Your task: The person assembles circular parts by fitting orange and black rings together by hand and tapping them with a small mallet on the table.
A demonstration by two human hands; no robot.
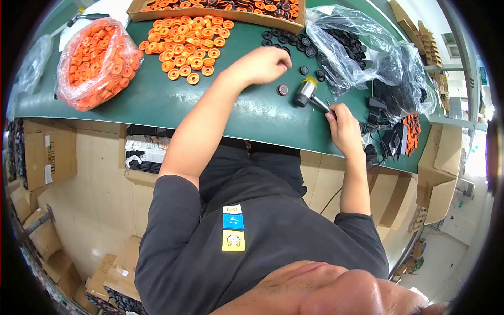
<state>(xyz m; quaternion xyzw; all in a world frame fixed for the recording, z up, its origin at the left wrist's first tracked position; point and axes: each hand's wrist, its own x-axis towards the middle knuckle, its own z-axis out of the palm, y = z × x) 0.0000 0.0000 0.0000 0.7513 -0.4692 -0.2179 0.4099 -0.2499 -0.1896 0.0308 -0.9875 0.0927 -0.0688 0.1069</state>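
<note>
We see a green tabletop (247, 116) across the top, orange wheels (193, 42) upper left, black discs (310, 52) upper right, a silver, yellow and black hammer (305, 93) right of centre, white, blue and yellow patches (233, 221) on a dark shirt (294, 231) below.

Right hand (344, 126) grips mallet (305, 93); left hand (264, 65) near black discs (310, 52); orange discs (195, 44) heaped.

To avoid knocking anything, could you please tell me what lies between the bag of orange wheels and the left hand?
In the head view: loose orange wheels, then bare green tabletop before the left hand.
</note>
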